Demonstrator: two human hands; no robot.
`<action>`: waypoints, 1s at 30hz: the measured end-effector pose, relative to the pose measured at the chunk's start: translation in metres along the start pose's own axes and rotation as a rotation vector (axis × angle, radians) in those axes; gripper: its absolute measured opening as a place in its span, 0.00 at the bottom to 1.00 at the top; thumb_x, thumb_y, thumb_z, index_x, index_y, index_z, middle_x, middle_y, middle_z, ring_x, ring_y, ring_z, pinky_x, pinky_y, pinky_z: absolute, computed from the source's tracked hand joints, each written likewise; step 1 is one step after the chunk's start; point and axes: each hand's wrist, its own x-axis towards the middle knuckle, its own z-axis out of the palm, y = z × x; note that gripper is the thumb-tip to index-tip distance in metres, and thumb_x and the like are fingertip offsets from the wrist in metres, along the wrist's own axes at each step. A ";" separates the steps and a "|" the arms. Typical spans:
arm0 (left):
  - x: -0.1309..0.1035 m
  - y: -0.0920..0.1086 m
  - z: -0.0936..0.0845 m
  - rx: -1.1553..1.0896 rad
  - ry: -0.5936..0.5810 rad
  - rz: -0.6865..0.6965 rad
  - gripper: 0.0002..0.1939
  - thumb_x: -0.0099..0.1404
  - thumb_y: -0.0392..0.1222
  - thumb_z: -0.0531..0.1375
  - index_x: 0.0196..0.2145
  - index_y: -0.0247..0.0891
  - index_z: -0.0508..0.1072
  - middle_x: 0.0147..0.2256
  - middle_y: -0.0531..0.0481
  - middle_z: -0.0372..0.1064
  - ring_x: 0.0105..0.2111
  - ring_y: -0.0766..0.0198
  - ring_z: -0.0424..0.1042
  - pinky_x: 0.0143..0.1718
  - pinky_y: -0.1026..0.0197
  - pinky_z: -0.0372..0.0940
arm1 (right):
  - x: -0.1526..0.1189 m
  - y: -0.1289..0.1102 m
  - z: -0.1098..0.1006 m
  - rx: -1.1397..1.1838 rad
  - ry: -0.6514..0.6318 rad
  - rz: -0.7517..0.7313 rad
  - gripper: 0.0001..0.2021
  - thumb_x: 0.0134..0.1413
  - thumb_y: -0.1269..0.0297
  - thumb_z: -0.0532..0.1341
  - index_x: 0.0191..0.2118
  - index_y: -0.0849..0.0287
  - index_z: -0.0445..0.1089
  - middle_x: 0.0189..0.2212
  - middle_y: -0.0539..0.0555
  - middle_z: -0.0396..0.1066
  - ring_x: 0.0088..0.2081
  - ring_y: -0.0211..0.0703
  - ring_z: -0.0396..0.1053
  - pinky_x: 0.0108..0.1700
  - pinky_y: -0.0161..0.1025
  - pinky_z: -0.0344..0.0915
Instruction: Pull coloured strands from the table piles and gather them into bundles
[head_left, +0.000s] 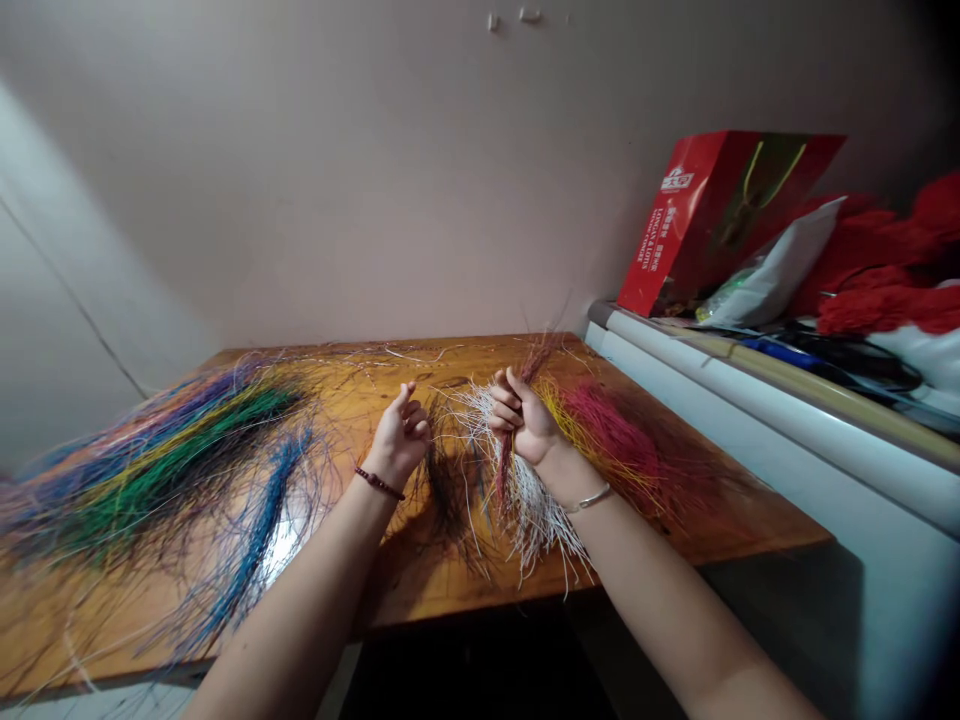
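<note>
Currently the right hand (523,418) is wrapped around dark-red strands (538,359) poking toward one o'clock; at its nine, the left hand (403,436) is pinched, on what I cannot tell; white strands (538,525) lie at six, pink strands (611,425) at three

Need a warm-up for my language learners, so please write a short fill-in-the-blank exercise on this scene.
1. Dark-red strands stick out both above and ____ the right hand.
2. The left hand has a bracelet of small dark ____ at its wrist.
3. On the wooden table, the blue bundle lies farther to the picture's ____ than the white bundle.

Missing words: below; beads; left.
</note>
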 end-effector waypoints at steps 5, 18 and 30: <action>-0.003 -0.007 0.001 -0.015 -0.092 -0.084 0.05 0.65 0.38 0.58 0.31 0.35 0.66 0.16 0.61 0.44 0.12 0.76 0.46 0.11 0.70 0.39 | 0.000 0.007 0.002 -0.166 0.066 -0.006 0.12 0.46 0.63 0.68 0.37 0.58 0.68 0.17 0.39 0.45 0.16 0.25 0.33 0.17 0.27 0.38; -0.013 -0.032 0.008 0.338 -0.240 -0.178 0.15 0.55 0.46 0.67 0.33 0.35 0.67 0.18 0.62 0.47 0.14 0.78 0.44 0.12 0.73 0.38 | -0.003 0.026 0.011 -0.584 0.172 -0.096 0.24 0.35 0.65 0.72 0.44 0.56 0.71 0.22 0.42 0.61 0.19 0.25 0.47 0.19 0.29 0.42; -0.019 -0.036 0.008 0.483 -0.256 -0.075 0.16 0.51 0.47 0.68 0.31 0.35 0.69 0.23 0.59 0.49 0.17 0.78 0.49 0.15 0.72 0.38 | 0.003 0.033 0.006 -0.655 0.383 -0.199 0.21 0.32 0.51 0.72 0.31 0.61 0.73 0.19 0.45 0.63 0.17 0.26 0.46 0.19 0.32 0.42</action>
